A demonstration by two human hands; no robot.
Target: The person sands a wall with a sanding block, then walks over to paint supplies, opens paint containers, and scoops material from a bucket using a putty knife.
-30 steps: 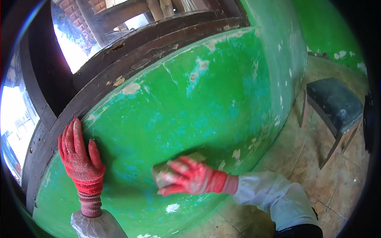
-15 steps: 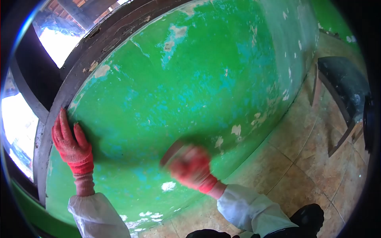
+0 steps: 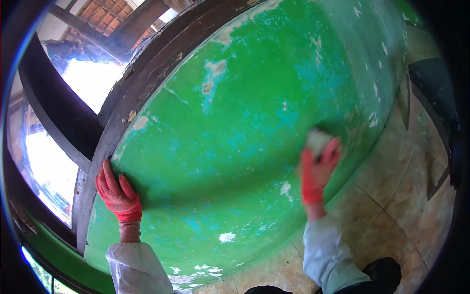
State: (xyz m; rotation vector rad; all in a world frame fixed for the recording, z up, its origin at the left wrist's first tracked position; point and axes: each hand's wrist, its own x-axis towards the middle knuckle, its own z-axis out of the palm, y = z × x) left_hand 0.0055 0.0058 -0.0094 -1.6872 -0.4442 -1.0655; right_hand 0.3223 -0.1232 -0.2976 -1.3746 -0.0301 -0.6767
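Red-gloved hands [image 3: 120, 197], pinkish cuffs [image 3: 129, 232], white sleeves [image 3: 138, 267]

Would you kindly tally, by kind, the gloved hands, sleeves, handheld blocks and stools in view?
Red-gloved hands: 2
Loose white sleeves: 2
Pale handheld block, blurred: 1
Black-topped stool, partly in view: 1
Total: 6

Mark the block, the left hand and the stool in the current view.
Block [image 3: 319, 139]: head view, on its pale exposed side, partly blurred.
Left hand [image 3: 120, 197]: head view, on the middle of its gloved back.
Stool [image 3: 433, 87]: head view, on its dark seat.
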